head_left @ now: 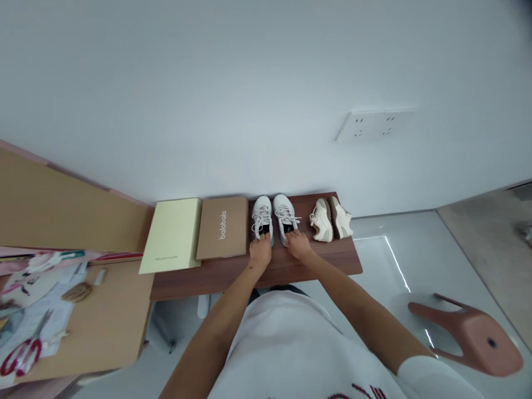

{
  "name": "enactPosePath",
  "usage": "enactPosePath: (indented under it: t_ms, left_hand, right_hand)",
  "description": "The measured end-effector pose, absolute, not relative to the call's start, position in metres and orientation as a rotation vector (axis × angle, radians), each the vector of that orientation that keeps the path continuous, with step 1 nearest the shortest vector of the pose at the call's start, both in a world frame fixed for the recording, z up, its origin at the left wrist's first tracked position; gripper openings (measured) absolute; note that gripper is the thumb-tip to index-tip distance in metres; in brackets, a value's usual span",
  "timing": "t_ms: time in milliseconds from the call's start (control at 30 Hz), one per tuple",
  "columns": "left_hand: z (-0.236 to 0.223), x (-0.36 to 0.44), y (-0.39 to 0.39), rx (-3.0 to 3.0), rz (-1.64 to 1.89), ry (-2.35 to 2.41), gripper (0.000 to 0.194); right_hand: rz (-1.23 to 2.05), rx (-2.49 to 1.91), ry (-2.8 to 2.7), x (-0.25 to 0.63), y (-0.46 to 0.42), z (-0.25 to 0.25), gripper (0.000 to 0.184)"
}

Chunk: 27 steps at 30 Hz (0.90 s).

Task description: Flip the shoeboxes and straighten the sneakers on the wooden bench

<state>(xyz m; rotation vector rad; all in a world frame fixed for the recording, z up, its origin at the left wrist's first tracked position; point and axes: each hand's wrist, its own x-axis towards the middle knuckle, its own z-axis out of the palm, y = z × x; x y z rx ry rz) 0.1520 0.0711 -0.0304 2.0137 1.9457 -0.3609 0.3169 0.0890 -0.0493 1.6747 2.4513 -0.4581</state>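
A pair of white lace-up sneakers stands side by side on a dark wooden table [257,277], toes toward the wall. My left hand [260,247] grips the heel of the left sneaker [262,215], fingers curled into its opening. My right hand [297,243] holds the heel of the right sneaker [284,211] the same way. Both arms reach forward from my white shirt.
A brown shoebox [223,227] and a pale yellow box [173,235] lie left of the sneakers. A cream pair of shoes [331,219] lies at the table's right end. A light wooden desk [103,321] with papers stands left. A reddish stool [469,332] sits on the floor right.
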Motion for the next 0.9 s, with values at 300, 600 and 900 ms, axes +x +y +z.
enactPosePath:
  t_ms: [300, 600, 900]
  left_hand:
    - [-0.030, 0.153, 0.064, 2.022, -0.390, 1.963, 0.043]
    - [-0.016, 0.182, 0.056, 2.217, 0.064, 1.845, 0.069]
    - [-0.070, 0.291, 0.102, 1.937, -0.045, 1.442, 0.063]
  right_hand:
    - [-0.517, 1.765, 2.457, 0.314, 0.088, -0.058, 0.016]
    - [-0.627, 2.335, 2.736, 0.402, 0.076, -0.072, 0.032]
    - [-0.552, 2.492, 1.996, 0.557, 0.095, -0.098, 0.047]
